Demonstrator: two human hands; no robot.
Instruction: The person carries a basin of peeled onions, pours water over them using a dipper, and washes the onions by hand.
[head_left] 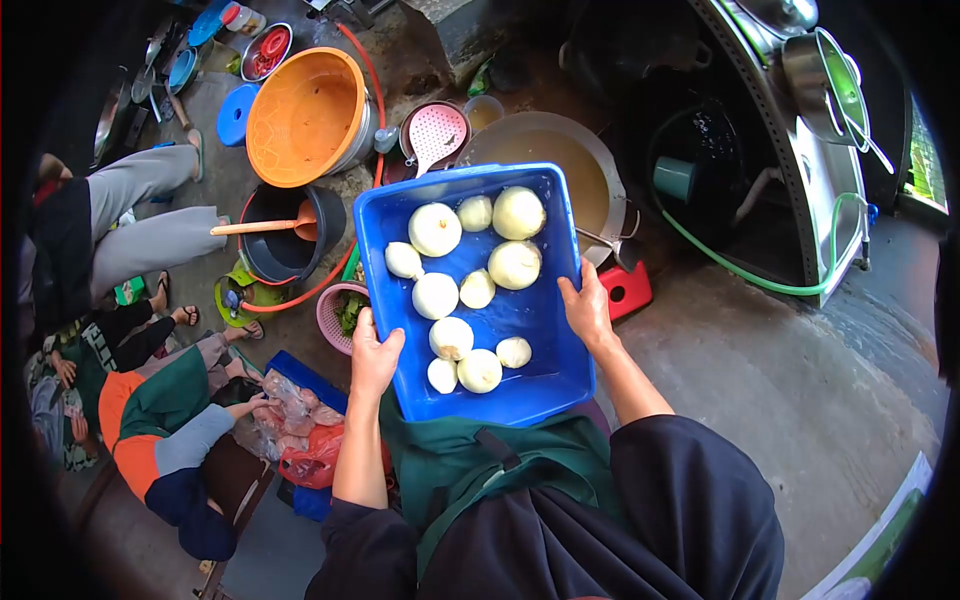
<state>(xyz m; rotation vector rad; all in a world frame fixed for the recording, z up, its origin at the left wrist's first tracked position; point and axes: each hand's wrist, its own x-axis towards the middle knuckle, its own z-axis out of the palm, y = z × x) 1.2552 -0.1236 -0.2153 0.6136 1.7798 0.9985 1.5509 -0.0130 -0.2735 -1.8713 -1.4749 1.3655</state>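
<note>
A blue plastic tub (540,395) is held in front of my body, its open top facing me. Several peeled onions (436,229) of different sizes lie inside, pale and wet-looking. My left hand (374,352) grips the tub's left rim, thumb over the edge. On the opposite rim, my right hand (587,305) holds on the same way, its fingers hidden beneath. Past the tub's far edge stands a wide metal pan (600,160) of cloudy liquid, with a pink perforated scoop (437,132) to its left.
An orange basin (305,115), a dark pot (275,245) with an orange spoon and a pink basket (330,320) of greens stand left. Several people sit there, one by bags of meat (290,410). A green hose (740,278) runs along the right; a red stool-like object (630,291) sits nearby.
</note>
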